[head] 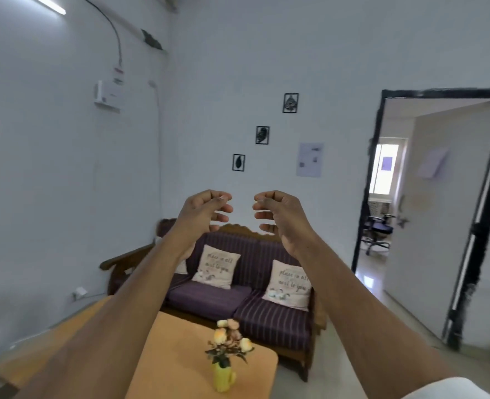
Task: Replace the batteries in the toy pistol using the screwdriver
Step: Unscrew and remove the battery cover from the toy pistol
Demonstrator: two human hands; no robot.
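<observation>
Both my arms are stretched out and raised in front of me, above the table. My left hand (202,211) and my right hand (281,214) face each other a short way apart. Their fingers are loosely curled like claws. Neither hand holds anything. No toy pistol, screwdriver or battery shows in this view.
An orange-topped table (177,349) lies below my arms, with a yellow vase of flowers (223,370) on it. Behind it stands a purple striped sofa (243,303) with cushions against the white wall. A doorway (428,197) with its door swung open is at the right.
</observation>
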